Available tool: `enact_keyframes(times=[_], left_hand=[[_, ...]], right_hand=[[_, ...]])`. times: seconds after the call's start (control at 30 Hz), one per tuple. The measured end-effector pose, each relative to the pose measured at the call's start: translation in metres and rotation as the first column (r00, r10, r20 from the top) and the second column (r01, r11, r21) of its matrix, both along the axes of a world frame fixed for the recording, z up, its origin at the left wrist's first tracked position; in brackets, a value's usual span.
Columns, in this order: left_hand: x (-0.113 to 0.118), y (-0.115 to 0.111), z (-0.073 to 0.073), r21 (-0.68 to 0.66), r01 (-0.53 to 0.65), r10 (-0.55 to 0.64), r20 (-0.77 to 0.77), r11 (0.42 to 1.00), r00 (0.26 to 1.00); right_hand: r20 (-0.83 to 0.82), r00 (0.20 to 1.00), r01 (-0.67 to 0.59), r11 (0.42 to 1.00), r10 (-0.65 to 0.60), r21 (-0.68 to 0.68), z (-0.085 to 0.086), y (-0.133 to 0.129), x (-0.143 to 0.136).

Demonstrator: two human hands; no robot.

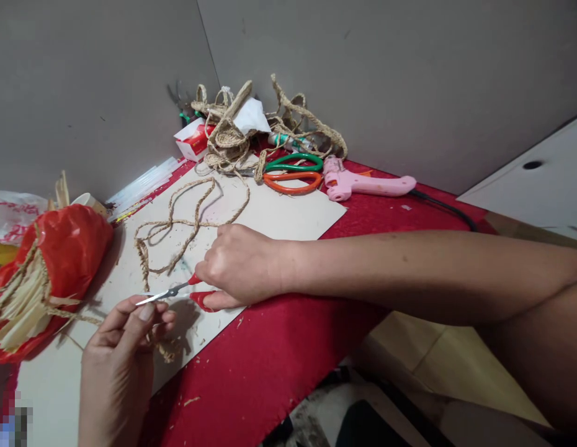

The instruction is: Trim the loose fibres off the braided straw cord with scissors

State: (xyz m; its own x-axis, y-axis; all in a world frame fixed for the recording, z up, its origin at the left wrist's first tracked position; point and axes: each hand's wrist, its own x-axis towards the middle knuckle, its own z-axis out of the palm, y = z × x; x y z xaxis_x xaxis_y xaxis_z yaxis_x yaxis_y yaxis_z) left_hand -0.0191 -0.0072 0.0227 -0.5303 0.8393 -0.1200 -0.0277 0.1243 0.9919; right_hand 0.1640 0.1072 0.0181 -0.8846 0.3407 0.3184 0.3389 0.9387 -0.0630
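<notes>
Small scissors with red handles [202,300] are held in my right hand [242,267], fingers through the handle loops. Their blades point left and reach the fingertips of my left hand [130,347]. That hand is closed, thumb against forefinger, on a thin braided straw cord [143,261]. The cord runs up from my fingers and loops over the white board [270,214]; a frayed end hangs below my left hand. Whether the blades touch the cord is hard to tell.
A red plastic bag [79,248] of straw strips lies at the left. At the back are braided cord bundles [228,139], large scissors with green and orange handles [293,174], a red-white box [193,140] and clear sticks [146,186]. A pink glue gun [372,184] trails a black cable.
</notes>
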Motion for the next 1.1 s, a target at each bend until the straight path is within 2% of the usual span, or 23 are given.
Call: enact_keyframes(times=[0.1, 0.2, 0.27, 0.33, 0.37, 0.43, 0.53, 0.63, 0.73, 0.9, 1.1], left_hand=[[0.001, -0.001, -0.001, -0.025, -0.046, 0.044, -0.067, 0.999, 0.997], [0.003, -0.003, -0.001, -0.070, -0.098, 0.082, -0.200, 0.993, 0.976], [0.004, -0.004, -0.001, -0.087, -0.117, 0.089, -0.275, 0.989, 0.957], [0.003, -0.005, 0.000, -0.091, -0.103, 0.073, -0.289, 0.990, 0.955], [0.002, -0.005, 0.001, -0.088, -0.081, 0.056, -0.255, 0.993, 0.965], [-0.001, -0.004, 0.003, -0.083, -0.003, -0.004, -0.088, 0.997, 0.996], [-0.004, -0.002, 0.005, -0.088, 0.077, -0.061, 0.174, 0.993, 0.983], [-0.009, 0.001, 0.003, -0.120, 0.089, -0.059, 0.236, 0.989, 0.970], [-0.013, 0.001, -0.002, -0.133, 0.071, -0.052, 0.140, 0.989, 0.989], [-0.011, -0.006, -0.006, -0.138, 0.053, -0.074, -0.154, 0.989, 0.985], [-0.005, -0.007, -0.003, -0.165, 0.052, -0.098, -0.284, 0.985, 0.954]], right_hand=[[-0.002, 0.999, 0.032, 0.999, -0.032, 0.020, -0.002, 0.000, -0.001], [-0.006, 0.999, 0.032, 0.999, -0.032, 0.033, -0.003, -0.002, -0.002], [0.014, 1.000, 0.027, 0.999, -0.027, 0.031, -0.002, -0.003, -0.002], [0.033, 0.999, 0.028, 0.999, -0.029, 0.027, 0.000, -0.003, -0.002], [0.033, 0.999, 0.029, 0.999, -0.029, 0.026, 0.000, -0.003, -0.001], [0.037, 0.999, 0.032, 0.999, -0.033, 0.025, 0.000, -0.002, -0.002], [0.051, 0.998, 0.032, 0.999, -0.033, 0.019, -0.002, 0.000, -0.002], [0.063, 0.998, 0.030, 1.000, -0.030, 0.007, -0.003, 0.000, -0.002], [0.073, 0.997, 0.021, 1.000, -0.020, -0.003, -0.002, -0.001, -0.002], [0.077, 0.997, 0.020, 1.000, -0.020, -0.001, -0.002, -0.004, -0.002], [0.094, 0.996, 0.007, 1.000, -0.005, -0.021, -0.004, -0.005, -0.005]])
